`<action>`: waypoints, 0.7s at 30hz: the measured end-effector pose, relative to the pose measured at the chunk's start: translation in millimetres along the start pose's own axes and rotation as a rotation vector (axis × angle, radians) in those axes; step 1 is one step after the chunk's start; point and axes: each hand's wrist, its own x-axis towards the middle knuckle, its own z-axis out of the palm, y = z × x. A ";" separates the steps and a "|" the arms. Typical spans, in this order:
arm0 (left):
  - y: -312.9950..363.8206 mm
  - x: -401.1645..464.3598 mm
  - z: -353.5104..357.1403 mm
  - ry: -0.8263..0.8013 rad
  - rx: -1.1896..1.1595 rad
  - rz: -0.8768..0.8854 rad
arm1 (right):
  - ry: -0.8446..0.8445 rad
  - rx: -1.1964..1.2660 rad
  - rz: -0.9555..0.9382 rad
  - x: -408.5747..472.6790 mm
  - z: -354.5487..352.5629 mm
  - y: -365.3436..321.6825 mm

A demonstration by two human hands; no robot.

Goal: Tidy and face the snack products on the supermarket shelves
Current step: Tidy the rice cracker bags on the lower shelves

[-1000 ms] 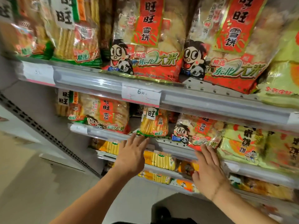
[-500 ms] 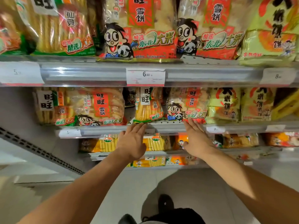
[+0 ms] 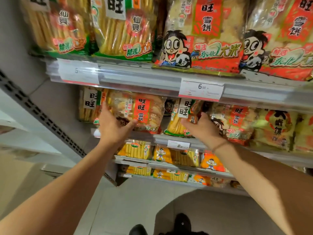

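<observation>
The supermarket shelves [image 3: 152,77] fill the view, the top tier carrying big green-trimmed cracker bags [image 3: 122,28] to the left of big red rice-cracker bags [image 3: 205,34] above a price tag reading 6.50 [image 3: 202,89], while the tier below holds smaller snack bags. On that lower tier the left hand [image 3: 112,127] grips the lower left corner of a red-labelled rice-cracker bag [image 3: 144,111], thumb across its front. The right hand [image 3: 202,128], a thin band at its wrist, reaches to a small green-trimmed cracker bag [image 3: 178,122] beside a red cartoon-face bag [image 3: 237,122]; whether its fingers clasp either cannot be told.
</observation>
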 end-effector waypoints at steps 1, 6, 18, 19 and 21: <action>1.4 3.3 1.8 -0.003 0.006 0.017 | -0.008 -0.029 0.019 4.9 0.7 -1.6; 8.8 15.6 8.6 -0.026 0.096 0.036 | -0.082 0.051 -0.021 20.2 -3.2 0.8; -25.4 -39.1 -1.9 0.022 -0.249 0.036 | -0.010 0.168 -0.121 12.4 1.7 -5.5; -27.9 -41.7 -9.2 0.074 -0.257 0.032 | -0.052 0.211 -0.162 6.6 1.7 -13.2; -38.6 -42.4 -28.0 0.156 -0.280 0.028 | -0.094 0.187 -0.254 5.1 12.8 -30.6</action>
